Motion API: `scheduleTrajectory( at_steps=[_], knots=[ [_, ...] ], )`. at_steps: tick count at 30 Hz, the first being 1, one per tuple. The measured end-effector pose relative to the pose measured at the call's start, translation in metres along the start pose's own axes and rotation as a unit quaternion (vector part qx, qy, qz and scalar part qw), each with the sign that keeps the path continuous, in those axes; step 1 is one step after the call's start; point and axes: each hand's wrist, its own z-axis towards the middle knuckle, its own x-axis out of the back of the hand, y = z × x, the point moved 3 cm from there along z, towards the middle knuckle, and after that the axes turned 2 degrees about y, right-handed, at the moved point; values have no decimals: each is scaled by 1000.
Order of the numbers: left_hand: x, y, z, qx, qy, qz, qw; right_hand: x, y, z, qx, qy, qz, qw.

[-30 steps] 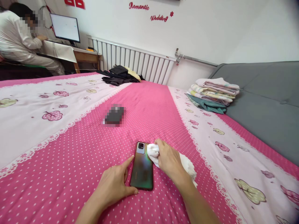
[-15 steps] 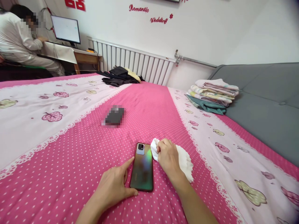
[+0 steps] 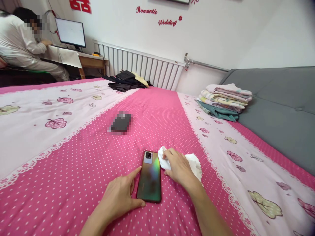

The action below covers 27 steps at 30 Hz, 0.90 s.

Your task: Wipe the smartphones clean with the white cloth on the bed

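Note:
A phone [image 3: 149, 177] lies face down on the pink dotted bedspread [image 3: 81, 170], its glossy iridescent back and camera block showing. My left hand [image 3: 120, 195] rests against the phone's left and lower edge, fingers spread, index finger along its side. My right hand [image 3: 178, 167] is closed on a crumpled white cloth [image 3: 194, 164], just to the right of the phone's top corner, off the phone's back.
A blurred dark object [image 3: 120, 123] lies farther up the bed. Dark clothes [image 3: 125, 82] are piled by the radiator, folded linens [image 3: 225, 100] are stacked at the right by a grey headboard [image 3: 278, 105]. A person [image 3: 22, 42] sits at a desk with a monitor, far left.
My right hand with the cloth has slid off the phone's upper back to the right. The left hand and the phone have stayed put.

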Motion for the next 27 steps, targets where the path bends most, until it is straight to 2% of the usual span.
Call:
scheduleTrajectory(
  at_steps=[6,9,11,13,16,23,27],
  knots=[
    [1,1,1,0,6,-4,1000,-6,15,8,-41,60,11,997],
    [0,0,1,2,2,-7,1000,-1,14,8,-50,120,28,991],
    [-1,0,1,2,4,-7,1000,0,8,7,-32,150,41,987],
    [-2,-1,1,-2,8,-8,1000,-2,0,7,13,131,37,991],
    [-2,-1,1,-5,10,-7,1000,-7,-9,7,65,53,16,996],
    [-1,0,2,-4,9,2,1000,3,-14,-4,59,-15,24,998],
    [-3,-2,2,-10,11,7,1000,10,-23,-15,88,-51,52,993]
  ],
)
